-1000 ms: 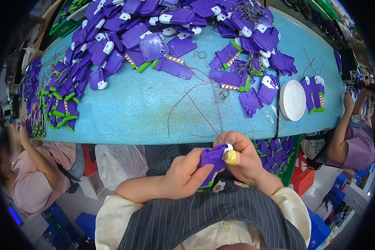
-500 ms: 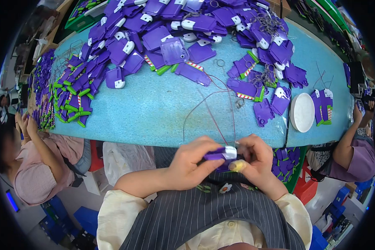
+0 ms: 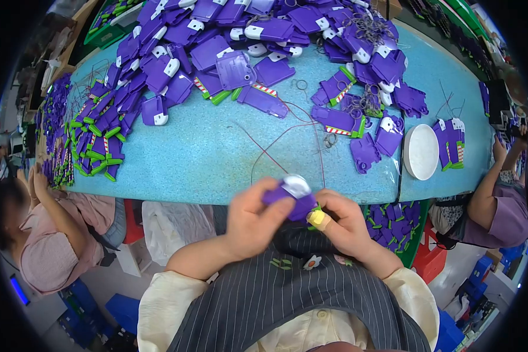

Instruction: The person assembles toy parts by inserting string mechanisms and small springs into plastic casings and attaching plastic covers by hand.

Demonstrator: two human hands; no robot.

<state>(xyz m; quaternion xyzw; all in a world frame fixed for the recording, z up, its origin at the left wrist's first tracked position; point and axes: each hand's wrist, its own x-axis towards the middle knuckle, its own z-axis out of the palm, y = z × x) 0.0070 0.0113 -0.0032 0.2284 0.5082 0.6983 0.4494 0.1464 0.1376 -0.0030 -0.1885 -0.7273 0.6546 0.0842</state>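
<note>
Between my hands, above my lap at the table's front edge, is a purple plastic casing (image 3: 301,207) with a white end facing away from me. My left hand (image 3: 249,220) pinches its left side between thumb and fingers. At the right side, my right hand (image 3: 347,224) grips the casing near a small green part; yellow tape wraps one of its digits. Its fingertips are partly hidden. Thin dark-red wires (image 3: 268,154) cross the tabletop just beyond the casing. Ahead lies a purple piece with a red-and-white striped strip (image 3: 264,101).
A large pile of purple and white casings (image 3: 217,51) covers the far side of the blue table (image 3: 188,158). Green-tipped pieces (image 3: 97,141) lie at left. Metal rings (image 3: 366,29) rest on the pile. A white bowl (image 3: 421,152) stands at right. People sit on both sides.
The casing has turned so that its broad purple face shows, and both hands have shifted slightly left and away from me. The wire beyond it has swung left.
</note>
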